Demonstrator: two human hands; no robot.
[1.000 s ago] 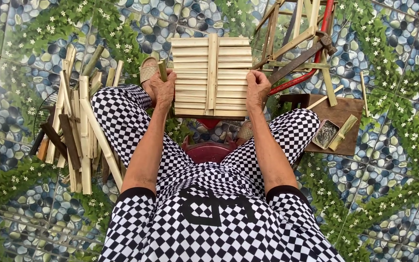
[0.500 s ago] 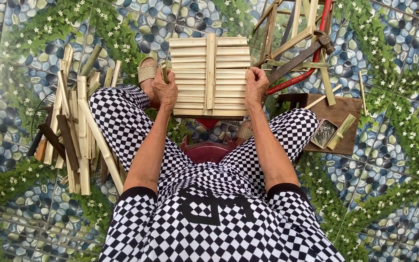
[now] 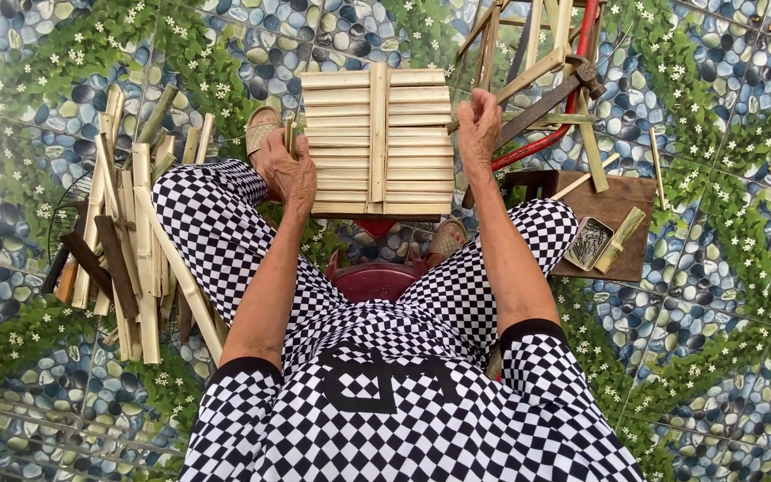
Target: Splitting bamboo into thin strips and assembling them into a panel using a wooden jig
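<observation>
Head view, the only one. A slatted bamboo panel (image 3: 377, 143) is held up over the knees, gripped at both side edges. The left hand (image 3: 286, 170) is clenched on the panel's left edge, and a short bamboo piece seems pinched there too, though I can't tell for sure. The right hand (image 3: 478, 125) is wrapped round the right edge, fingers closed.

Step, as I judge it: checking or turning the assembled panel. One cross strip already runs down the middle. The next move likely calls for a steady two-hand hold and setting the panel down flat.

Counts:
- one panel, about nine or ten slats, one cross strip
- one hammer (image 3: 551, 98), just beyond the right hand
- one tin of nails (image 3: 589, 243) on one wooden board (image 3: 617, 201), right of the right forearm
- one pile of bamboo sticks (image 3: 131, 232), well left of the left hand, too many to count
- two sandals (image 3: 262, 129), near the left hand and below the panel
- one red stool (image 3: 372, 281)
</observation>
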